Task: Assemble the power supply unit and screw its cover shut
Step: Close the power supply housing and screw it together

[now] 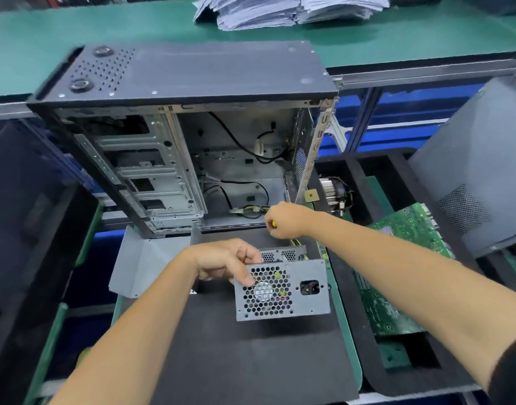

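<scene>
At bench centre, on the black foam mat [251, 361]:
Left grip: left hand [226, 263] holds the power supply unit [281, 289] by its top left edge, thumb on the fan grille [265, 290], fingers curled over the top.
Right grip: right hand [286, 219] is closed round a yellow-handled tool [273, 223], apparently a screwdriver; its tip is hidden behind the unit.
Task item location: unit stands on the mat with grille and mains socket [309, 287] facing the camera, just in front of the open computer case [178, 141].
Cover: a bent grey metal panel [140, 258] lies just left of the unit, apart from it; judged to be the cover, not yet fitted.
Step in hand: judged as steadying the unit while the tool works at its rear, where yellow wires [294, 243] emerge.
Next move: calls for tucking the wires inside, then seating the cover before any screw is driven.
Surroundings: green motherboard [402, 270] in the foam tray at right; cooler [334, 191] behind it; paper stack [280, 10] on the far bench.
Obstructions: loose wires at the rear may foul the cover; no screws can be made out.
</scene>
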Demonstrator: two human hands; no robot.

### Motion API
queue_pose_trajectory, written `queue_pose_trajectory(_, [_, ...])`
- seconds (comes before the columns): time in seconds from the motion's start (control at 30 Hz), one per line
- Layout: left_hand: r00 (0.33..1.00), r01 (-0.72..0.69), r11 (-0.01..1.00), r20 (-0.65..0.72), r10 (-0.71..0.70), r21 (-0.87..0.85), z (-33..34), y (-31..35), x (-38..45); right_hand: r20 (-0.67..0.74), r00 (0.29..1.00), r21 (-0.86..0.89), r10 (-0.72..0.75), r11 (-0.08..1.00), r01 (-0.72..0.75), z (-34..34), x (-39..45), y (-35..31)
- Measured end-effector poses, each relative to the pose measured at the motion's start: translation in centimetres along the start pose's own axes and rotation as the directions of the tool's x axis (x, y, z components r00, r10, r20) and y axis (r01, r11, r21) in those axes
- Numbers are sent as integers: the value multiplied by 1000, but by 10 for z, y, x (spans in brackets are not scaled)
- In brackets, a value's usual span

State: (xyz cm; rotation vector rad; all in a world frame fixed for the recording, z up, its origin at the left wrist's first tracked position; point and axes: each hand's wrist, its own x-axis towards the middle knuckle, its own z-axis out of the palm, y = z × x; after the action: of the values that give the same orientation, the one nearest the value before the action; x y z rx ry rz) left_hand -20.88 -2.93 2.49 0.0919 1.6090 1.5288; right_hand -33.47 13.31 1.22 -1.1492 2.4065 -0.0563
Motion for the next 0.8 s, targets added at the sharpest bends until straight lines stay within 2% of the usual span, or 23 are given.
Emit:
queue_pose_trajectory(0.1, [1000,18,1000,-2,-18,8,-2,-4,2,-22,1000,-205,5,979,-9,13,12,4])
queue_pose_trajectory(0.23, [1000,12,1000,10,-11,-16,-5,-5,5,-20,999,-466,-48,884,33,25,18,5])
queue_pose_trajectory(0.33, [999,11,999,34,-9,-46,-8,-3,7,-22,996,-521,-81,851,58,27,21,6])
queue_pose_trajectory(0.5, [999,15,993,51,-9,-116,-14,3,7,8,995,-508,-96,857,87,25,22,9])
queue_pose_trajectory(0.6, [1000,8,990,14,-6,-140,-17,3,7,-11,997,-379,-75,923,65,21,23,8])
queue_pose_trajectory(0.67, [1000,0,988,-4,0,-152,-19,2,6,-49,998,-95,-31,995,26,9,20,5])
queue_pose_trajectory(0.7, [1000,-6,987,-25,2,-163,-20,1,6,-72,997,52,-19,998,23,1,19,3])
queue_pose_trajectory(0.73, [999,-13,985,-50,5,-174,-22,1,5,-95,995,158,-20,987,35,-7,18,1])
queue_pose_trajectory(0.8, [993,-30,981,-114,8,-191,-23,1,5,-99,995,262,-17,964,43,-23,14,-1])
